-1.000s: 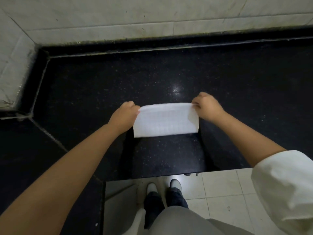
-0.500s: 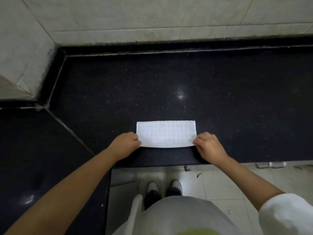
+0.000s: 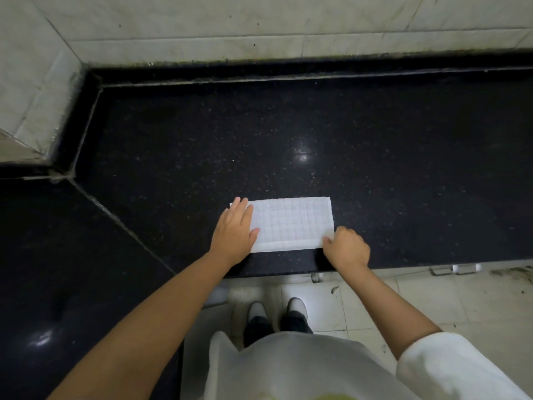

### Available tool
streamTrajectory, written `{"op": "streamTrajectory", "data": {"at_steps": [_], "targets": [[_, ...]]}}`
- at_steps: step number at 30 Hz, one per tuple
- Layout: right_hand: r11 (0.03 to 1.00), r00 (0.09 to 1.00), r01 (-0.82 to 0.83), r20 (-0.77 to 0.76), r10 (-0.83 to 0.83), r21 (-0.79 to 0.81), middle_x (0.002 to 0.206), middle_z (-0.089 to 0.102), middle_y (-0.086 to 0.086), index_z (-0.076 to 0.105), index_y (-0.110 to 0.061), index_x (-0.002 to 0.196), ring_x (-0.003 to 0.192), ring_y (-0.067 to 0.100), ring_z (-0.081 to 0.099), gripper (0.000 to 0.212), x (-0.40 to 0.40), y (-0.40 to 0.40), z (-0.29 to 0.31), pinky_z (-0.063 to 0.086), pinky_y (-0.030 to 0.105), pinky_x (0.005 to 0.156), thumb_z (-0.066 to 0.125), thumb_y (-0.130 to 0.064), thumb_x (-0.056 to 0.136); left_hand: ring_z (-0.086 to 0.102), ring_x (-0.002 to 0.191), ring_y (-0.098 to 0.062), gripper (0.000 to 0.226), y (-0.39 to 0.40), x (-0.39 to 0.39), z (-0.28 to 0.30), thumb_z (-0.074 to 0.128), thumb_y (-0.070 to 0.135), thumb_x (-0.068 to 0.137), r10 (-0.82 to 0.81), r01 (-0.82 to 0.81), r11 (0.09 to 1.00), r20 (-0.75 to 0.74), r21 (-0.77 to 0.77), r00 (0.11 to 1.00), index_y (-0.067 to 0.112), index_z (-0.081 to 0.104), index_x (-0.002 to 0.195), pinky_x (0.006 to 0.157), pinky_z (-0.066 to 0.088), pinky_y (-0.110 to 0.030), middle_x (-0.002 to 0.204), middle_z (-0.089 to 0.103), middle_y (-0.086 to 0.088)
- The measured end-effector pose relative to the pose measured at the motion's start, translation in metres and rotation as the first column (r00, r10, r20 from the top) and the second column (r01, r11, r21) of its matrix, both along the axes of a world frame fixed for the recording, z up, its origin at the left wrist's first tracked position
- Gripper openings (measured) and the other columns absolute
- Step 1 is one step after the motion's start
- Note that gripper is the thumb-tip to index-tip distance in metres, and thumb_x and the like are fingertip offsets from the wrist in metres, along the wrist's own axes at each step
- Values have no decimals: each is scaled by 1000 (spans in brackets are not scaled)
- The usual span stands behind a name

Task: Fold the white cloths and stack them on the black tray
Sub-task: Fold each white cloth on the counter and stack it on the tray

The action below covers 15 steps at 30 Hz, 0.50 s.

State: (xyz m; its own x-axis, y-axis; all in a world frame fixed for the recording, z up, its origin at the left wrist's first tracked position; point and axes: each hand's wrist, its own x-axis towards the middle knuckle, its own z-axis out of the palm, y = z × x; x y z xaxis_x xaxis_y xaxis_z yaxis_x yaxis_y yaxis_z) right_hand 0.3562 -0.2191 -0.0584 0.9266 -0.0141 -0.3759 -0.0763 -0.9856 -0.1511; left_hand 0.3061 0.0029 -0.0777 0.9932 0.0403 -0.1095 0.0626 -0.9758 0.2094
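White cloth point(image 3: 291, 225): lying flat on the black bench point(image 3: 375, 145), near its front edge, at about 6 o'clock of the bench surface; already folded to a long rectangle with a doubled edge along the near side. Left hand point(image 3: 235, 230): laid palm-down over the 9 o'clock end of the cloth, fingers straight and close together, pressing and not gripping; judged purpose, to pin that end so the cloth does not slide on the polished stone. Right hand point(image 3: 347, 246): at the 4 o'clock corner of the cloth, fingers curled, grip pinched on that corner; judged purpose, to lift this end and carry it across toward 9 o'clock for the next fold. Fold not yet begun: cloth flat along its whole visible length. Number of layers under the top face: not readable. Left end of the cloth: hidden beneath the left palm, only a sliver of its far corner showing past the fingertips. Pinch contact of the right grip: covered by the knuckles, so which fingers meet the thumb cannot be told. Black tray: not in view; bench surface equally dark, so any tray outline would be hard to separate from it. Other white cloths: none visible. Beyond the bench at 12 o'clock: pale tiled wall point(image 3: 202, 27). Below the front edge: tiled floor point(image 3: 432, 301) and shoes point(image 3: 277, 310).
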Motion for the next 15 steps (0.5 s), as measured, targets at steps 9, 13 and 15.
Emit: {"op": "streamTrajectory", "data": {"at_steps": [9,13,15], "targets": [[880,969,220,11,-248,421,64,46,4,40,-9,63,53,13,38,22,-4,15,6,28,24,47,53,-8,81,-8,146,-20,64,-5,-6,-14,25,42,99,121,-112,992,-190,53,974,11,0,148,118,-3,-37,158,-7,-7],[755,965,98,124,-232,649,61,43,-5,41,-16,64,56,9,39,26,-13,40,30,32,20,52,55,0,78,-1,146,-20,62,-1,-12,-11,22,44,97,129,-135,990,-116,-43,985,9,11,148,118,1,-39,158,4,-8],[737,969,-35,205,-141,675,65,44,-5,46,-13,68,59,8,41,20,-19,63,38,32,16,53,56,0,79,5,146,-20,58,8,-21,-8,27,38,97,190,-194,976,-52,-96,980,8,19,147,118,5,-39,157,13,-8]]}}
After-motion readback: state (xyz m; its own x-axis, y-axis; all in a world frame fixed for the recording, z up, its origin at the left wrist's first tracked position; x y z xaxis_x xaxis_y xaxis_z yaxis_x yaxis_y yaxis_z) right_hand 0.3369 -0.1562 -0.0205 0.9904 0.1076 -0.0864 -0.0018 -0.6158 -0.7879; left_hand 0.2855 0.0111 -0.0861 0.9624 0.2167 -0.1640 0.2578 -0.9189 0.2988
